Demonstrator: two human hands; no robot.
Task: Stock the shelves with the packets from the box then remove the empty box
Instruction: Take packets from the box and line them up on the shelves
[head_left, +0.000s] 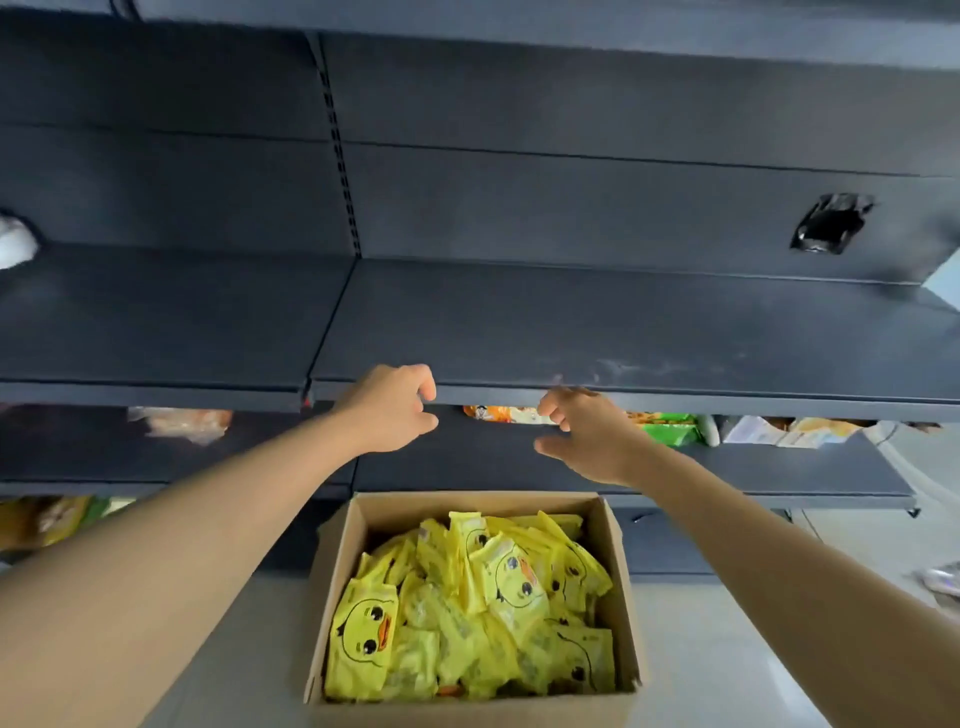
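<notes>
Hands (389, 410) (587, 436) hang loose, holding nothing.
Reach down, grab yellow packets (467, 608) from the box (340, 551), stand them neatly on the shelf (597, 332).

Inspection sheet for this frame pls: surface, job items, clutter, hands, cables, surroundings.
Surface: dark grey metal shelf, bare where visible; scuff marks near its front edge.
Job's things: open brown cardboard box on the floor, full of yellow duck-face packets.
Clutter: black crumpled wrapper against the back panel; white object at the shelf's far left.
Hands: left hand and right hand at the shelf's front edge, fingers loosely curled, holding nothing.
Cables: nothing seen.
Surroundings: lower shelf with orange and green snack packs; pale floor.
</notes>
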